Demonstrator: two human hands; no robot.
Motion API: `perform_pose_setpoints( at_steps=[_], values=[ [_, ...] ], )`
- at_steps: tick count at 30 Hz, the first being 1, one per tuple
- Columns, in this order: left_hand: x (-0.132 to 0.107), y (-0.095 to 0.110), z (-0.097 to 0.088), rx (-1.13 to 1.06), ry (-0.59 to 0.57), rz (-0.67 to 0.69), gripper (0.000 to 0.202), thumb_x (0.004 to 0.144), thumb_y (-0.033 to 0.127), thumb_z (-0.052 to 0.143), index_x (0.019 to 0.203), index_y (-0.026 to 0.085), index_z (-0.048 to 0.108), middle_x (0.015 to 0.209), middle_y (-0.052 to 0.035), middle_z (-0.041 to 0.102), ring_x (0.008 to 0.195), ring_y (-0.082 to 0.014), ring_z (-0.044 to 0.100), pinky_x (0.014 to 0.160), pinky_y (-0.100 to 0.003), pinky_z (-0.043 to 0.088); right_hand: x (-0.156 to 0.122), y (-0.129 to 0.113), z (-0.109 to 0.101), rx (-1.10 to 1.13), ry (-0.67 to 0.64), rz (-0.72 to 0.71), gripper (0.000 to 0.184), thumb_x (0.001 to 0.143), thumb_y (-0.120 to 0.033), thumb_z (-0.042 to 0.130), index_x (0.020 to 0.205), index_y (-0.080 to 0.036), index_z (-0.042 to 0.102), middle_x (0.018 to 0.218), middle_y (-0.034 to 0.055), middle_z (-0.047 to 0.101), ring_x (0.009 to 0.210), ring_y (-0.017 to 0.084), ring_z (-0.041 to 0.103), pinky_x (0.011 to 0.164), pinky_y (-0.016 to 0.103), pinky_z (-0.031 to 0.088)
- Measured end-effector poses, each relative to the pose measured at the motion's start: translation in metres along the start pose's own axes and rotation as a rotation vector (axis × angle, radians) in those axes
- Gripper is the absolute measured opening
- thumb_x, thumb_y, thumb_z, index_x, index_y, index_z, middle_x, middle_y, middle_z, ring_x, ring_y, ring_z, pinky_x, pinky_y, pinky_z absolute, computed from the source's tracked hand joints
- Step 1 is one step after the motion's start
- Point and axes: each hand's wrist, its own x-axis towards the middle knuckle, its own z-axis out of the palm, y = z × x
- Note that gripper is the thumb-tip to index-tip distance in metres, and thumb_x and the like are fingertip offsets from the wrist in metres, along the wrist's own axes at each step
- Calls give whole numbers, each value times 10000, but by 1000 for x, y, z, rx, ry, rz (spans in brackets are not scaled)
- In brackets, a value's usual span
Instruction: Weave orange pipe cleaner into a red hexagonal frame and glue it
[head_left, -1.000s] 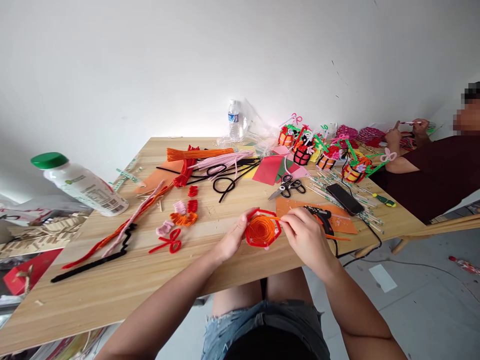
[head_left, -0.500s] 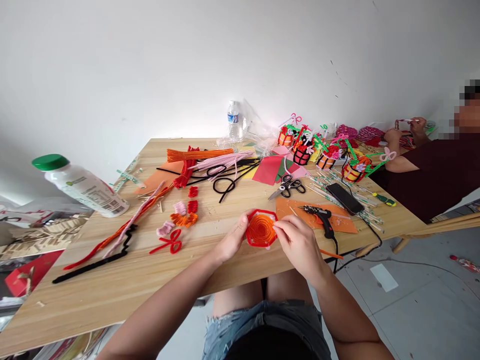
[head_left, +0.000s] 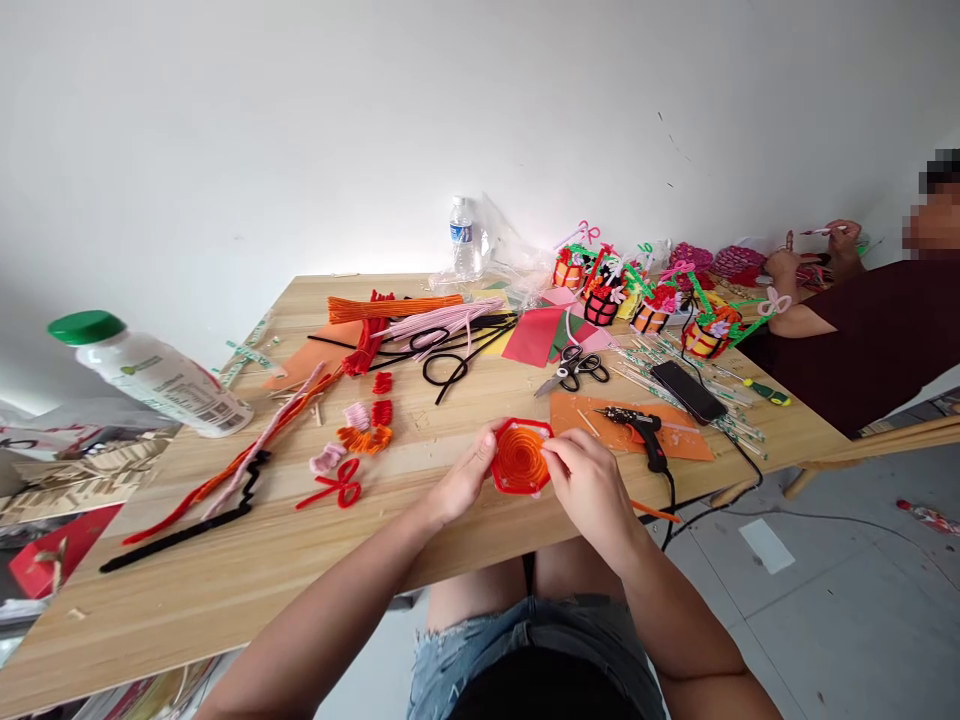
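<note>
A hexagonal pipe-cleaner piece [head_left: 520, 457], orange spiral inside a red rim, rests near the front edge of the wooden table [head_left: 225, 570]. My left hand [head_left: 466, 479] grips its left side with thumb and fingers. My right hand [head_left: 587, 486] pinches its right edge, fingers curled tight against the rim. An orange pipe-cleaner end [head_left: 654, 513] sticks out to the right from under my right hand. A black glue gun [head_left: 636, 429] lies just right of the hands on an orange sheet [head_left: 679, 444].
Scissors [head_left: 571, 369], a phone [head_left: 688, 391], loose pipe cleaners [head_left: 409, 322], small folded pieces [head_left: 365, 425] and finished flower baskets [head_left: 645, 300] lie further back. A green-capped bottle [head_left: 146, 374] lies at the left edge, a water bottle [head_left: 461, 237] at the back. Another person [head_left: 862, 320] works at the right.
My right hand has moved left, from pulling the orange strand out to the right to pressing against the hexagon's right edge. My left hand has kept its hold.
</note>
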Motion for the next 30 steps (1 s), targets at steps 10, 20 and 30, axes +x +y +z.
perform_pose_setpoints(
  at_steps=[10,20,30],
  values=[
    [2,-2,0,-20,-41,20,526,903,591,371,1242,211,504,1211,-99,585,1043,-229,570,877,-362,459,0,1,4,-30,-5,88,175,874,-109,515,834,-165,676,796,69,661,726,182,630,686,285,493],
    [0,9,5,128,-45,177,490,831,594,522,1126,203,515,1040,-50,574,881,-158,545,804,-300,463,-4,-4,1,27,26,112,239,855,-77,466,933,-148,680,831,86,631,756,194,630,717,304,518],
    [0,5,7,103,-197,292,432,842,522,561,1102,228,381,1057,-60,499,951,-165,510,836,-308,441,-7,-3,6,100,113,225,196,801,-64,493,830,-195,636,793,46,680,706,172,629,668,277,498]
  ],
)
